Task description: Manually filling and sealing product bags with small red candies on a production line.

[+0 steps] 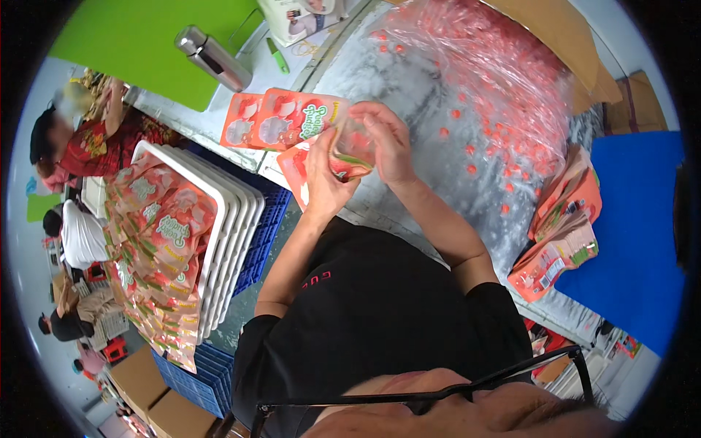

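My left hand grips a pink and green pouch at its side, near the table's edge. The pouch's mouth looks spread apart. My right hand curls round the far side of the same pouch, fingers bent over a translucent, reddish part between the hands. Whether that part is the pouch's film or something inside it, I cannot tell. Flat printed pouches lie overlapping on the table just beyond my left hand. Another pouch sticks out beneath that hand, partly hidden by it.
A heap of small red-and-clear wrapped pieces covers the right back. More pouches lie by a blue sheet. Stacked white trays hold pouches at left. A steel flask and green marker stand beyond; co-workers sit left.
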The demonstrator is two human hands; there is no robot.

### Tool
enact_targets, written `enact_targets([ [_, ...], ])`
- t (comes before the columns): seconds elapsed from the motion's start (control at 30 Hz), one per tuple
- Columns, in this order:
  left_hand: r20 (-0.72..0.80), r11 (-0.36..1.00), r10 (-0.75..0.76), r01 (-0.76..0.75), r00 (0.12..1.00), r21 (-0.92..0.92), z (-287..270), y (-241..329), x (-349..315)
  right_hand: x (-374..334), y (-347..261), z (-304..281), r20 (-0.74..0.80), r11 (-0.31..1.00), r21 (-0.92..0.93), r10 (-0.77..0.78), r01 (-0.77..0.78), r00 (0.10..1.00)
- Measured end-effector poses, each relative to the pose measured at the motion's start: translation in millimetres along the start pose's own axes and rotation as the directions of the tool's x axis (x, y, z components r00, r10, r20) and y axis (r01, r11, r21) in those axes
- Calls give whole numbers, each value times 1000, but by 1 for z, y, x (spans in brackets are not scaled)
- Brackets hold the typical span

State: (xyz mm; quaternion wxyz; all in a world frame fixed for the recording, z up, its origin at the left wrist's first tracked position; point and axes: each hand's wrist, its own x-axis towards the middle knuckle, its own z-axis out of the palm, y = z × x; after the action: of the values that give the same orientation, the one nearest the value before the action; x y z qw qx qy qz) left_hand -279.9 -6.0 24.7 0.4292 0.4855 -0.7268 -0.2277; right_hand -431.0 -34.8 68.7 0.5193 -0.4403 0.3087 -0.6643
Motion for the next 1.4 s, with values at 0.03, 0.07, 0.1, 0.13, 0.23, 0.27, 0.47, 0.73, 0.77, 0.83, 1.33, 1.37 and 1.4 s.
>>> enact_targets([
  [0.03, 10, 998, -39, 39, 999, -40, 1, 2, 1, -1, -1, -3, 21, 1000, -3, 21, -20, 1000],
  [0.07, 24, 994, -77, 78, 997, -79, 1, 4, 2, -3, -1, -6, 39, 999, -6, 41, -40, 998],
  [0.1, 41, 985, -115, 119, 993, -125, 3, 6, 1, -6, -2, -11, 57, 998, -17, 62, -61, 996],
  [0.13, 54, 970, -157, 165, 986, -180, 3, 9, 1, -9, -2, -14, 94, 996, -54, 72, -67, 993],
  [0.23, -69, 991, -3, -6, 998, -132, 4, 12, 2, -18, -15, -26, 122, 948, -221, -205, 228, 971],
  [0.27, -133, 982, -29, 4, 991, -191, 7, 15, -1, -23, -10, -51, 133, 883, -398, -215, 251, 968],
  [0.47, -29, 881, -274, 238, 961, -410, 0, 12, -16, -52, 13, -164, -156, -228, -953, -198, -200, 968],
  [0.73, 6, 923, -157, 149, 988, -354, 7, 1, -23, -20, 19, -235, -309, -281, -904, -93, -323, 946],
  [0.77, 5, 940, -120, 115, 993, -322, 6, -2, -23, -24, 21, -232, -285, -259, -920, -69, -293, 956],
  [0.83, 37, 887, -214, 210, 976, -410, 2, 10, -25, -34, 29, -224, -225, -77, -971, -15, -225, 974],
  [1.33, 32, 891, -240, 233, 970, -390, -8, 2, -33, -103, -26, -226, -422, 748, -585, 48, -312, 905],
  [1.37, 27, 895, -233, 226, 972, -386, -8, 2, -34, -109, -20, -235, -404, 613, -734, -47, -292, 914],
  [1.4, 22, 896, -234, 225, 972, -384, -10, 3, -34, -110, -17, -237, -365, 453, -850, -137, -270, 921],
])
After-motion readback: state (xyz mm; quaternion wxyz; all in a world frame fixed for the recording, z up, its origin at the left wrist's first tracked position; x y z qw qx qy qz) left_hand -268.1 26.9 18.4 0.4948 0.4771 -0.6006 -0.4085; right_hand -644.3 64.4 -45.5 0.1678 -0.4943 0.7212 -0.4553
